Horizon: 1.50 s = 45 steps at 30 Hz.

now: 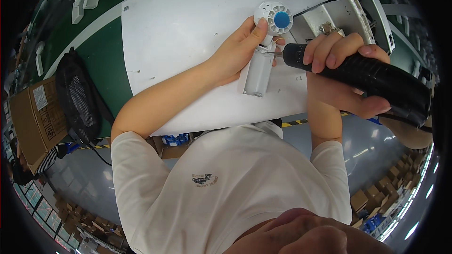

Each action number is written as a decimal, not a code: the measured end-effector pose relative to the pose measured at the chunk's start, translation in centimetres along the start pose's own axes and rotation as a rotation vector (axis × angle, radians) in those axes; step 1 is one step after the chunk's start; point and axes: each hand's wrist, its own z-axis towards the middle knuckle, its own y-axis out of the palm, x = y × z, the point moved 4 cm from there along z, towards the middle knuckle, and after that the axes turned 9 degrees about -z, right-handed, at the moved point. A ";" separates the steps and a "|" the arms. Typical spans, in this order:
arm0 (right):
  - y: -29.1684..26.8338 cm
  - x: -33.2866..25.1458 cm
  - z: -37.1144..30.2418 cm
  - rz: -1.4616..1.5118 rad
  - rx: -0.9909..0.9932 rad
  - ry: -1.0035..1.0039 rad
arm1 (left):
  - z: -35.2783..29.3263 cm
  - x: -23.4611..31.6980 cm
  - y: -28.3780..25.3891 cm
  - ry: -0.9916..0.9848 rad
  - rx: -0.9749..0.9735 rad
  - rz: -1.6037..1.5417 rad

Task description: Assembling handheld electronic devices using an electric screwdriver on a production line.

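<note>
My left hand (242, 47) is closed around the neck of a white handheld fan (256, 73), its thumb on the back of the head. The fan's round slotted head has a blue disc (282, 19) in the middle. Its hollow handle lies open-side up over the white sheet, pointing toward me. In my right hand (336, 54) is a black electric screwdriver (367, 73), held nearly level with the fingers wrapped over its body. The screwdriver's thin bit reaches the joint between fan head and handle; whether it sits in a screw is too small to tell.
A white sheet (174, 33) covers the green table. Beside my right hand stands a metal fixture (353, 16) with a dark cable. Other white fans (77, 7) lie at the far left. A black mesh bag (80, 96) and a cardboard box (37, 115) are at the left edge.
</note>
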 end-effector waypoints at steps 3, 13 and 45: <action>0.4 1.3 -0.2 -0.016 0.014 0.026 | -0.1 0.0 -0.2 0.028 0.010 0.001; 0.6 3.5 -0.4 0.053 0.039 0.073 | -0.2 0.1 -0.7 0.034 0.031 0.012; -1.0 -3.5 2.2 -0.817 0.277 0.008 | -0.1 0.2 0.3 0.013 -0.030 0.005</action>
